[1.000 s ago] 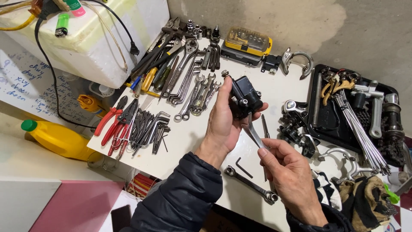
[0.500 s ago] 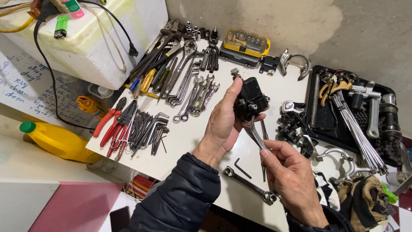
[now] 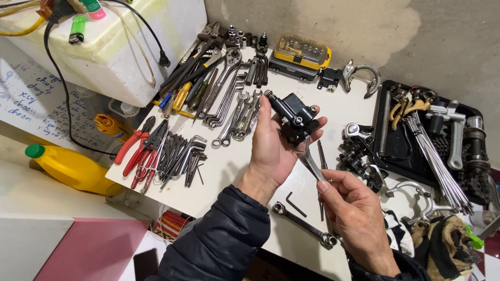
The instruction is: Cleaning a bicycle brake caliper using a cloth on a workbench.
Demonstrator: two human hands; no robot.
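Note:
My left hand (image 3: 271,151) holds a black metal brake part (image 3: 294,118) up over the white table (image 3: 229,161), fingers wrapped around its body. My right hand (image 3: 354,213) pinches the lower end of a small silver wrench (image 3: 311,161), whose upper end sits against the underside of the black part. Both hands hover above the table's middle. A dark padded sleeve covers my left forearm.
Rows of wrenches (image 3: 237,112), red pliers (image 3: 136,148) and hex keys (image 3: 182,156) lie at left. A black tray (image 3: 416,135) with spokes and parts is at right. A yellow bit case (image 3: 301,54), a loose wrench (image 3: 304,225) and a yellow bottle (image 3: 67,166) are nearby.
Both hands have shifted slightly right and away with the black part. The grip of each hand is the same.

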